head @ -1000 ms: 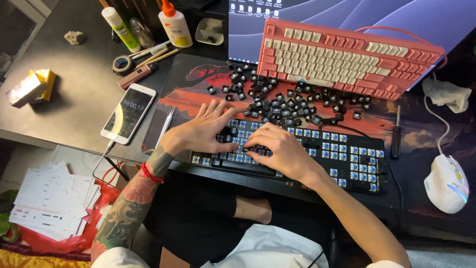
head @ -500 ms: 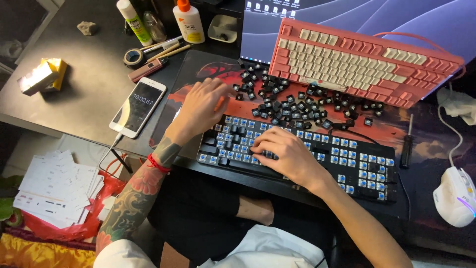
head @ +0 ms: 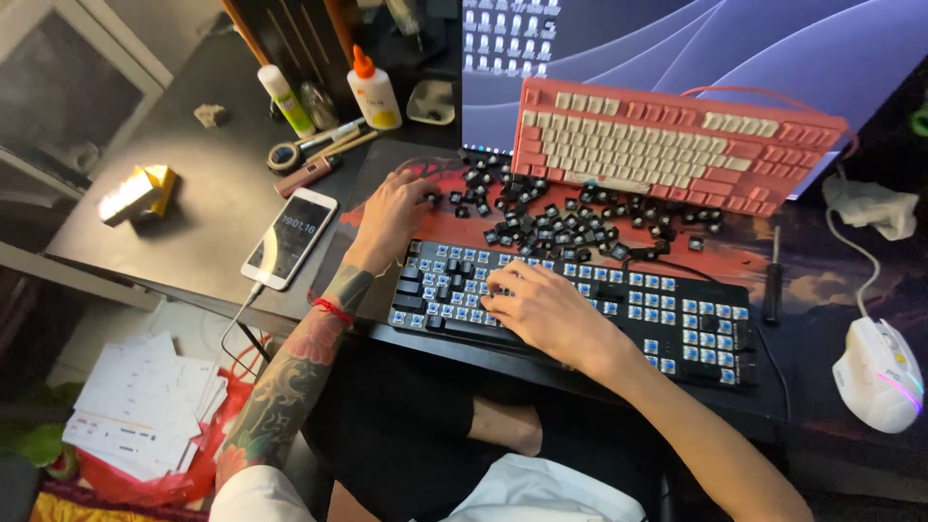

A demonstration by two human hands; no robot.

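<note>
fingers of left hand (head: pixel 391 215) moved up — onto loose keycaps (head: pixel 541 217).

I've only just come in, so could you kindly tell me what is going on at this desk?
A person sits at a dark desk working on a black keyboard whose keycaps are mostly off, leaving blue switches bare. The right hand rests on the keyboard's left-middle section, fingers pressed to the switches. The left hand reaches into the pile of loose black keycaps on the mat behind it. A pink keyboard leans against the monitor, a phone lies to the left, and a white mouse to the right.
</note>
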